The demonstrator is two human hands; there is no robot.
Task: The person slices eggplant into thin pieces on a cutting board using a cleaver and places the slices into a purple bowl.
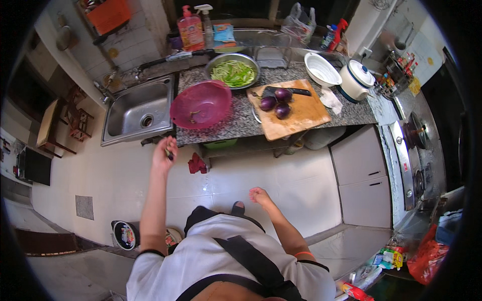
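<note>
My left hand (164,150) is closed around a small dark piece (170,156), too small to name for sure, in front of the counter's edge by the sink. My right hand (259,195) hangs over the floor with its fingers curled and nothing seen in them. Several round purple eggplants (283,110) sit on a wooden cutting board (301,123) with a dark-bladed knife (291,92) behind them. Left of the board stands a pink plastic basin (201,103) with a few small scraps inside. Cut green vegetable pieces (234,73) fill a metal bowl (257,75).
A steel sink (140,108) is set into the counter's left end. On the right stand a white oval basket (322,69), a white cooker (356,80) and a gas stove (406,160). A bin (124,235) is on the floor at lower left, near my left arm.
</note>
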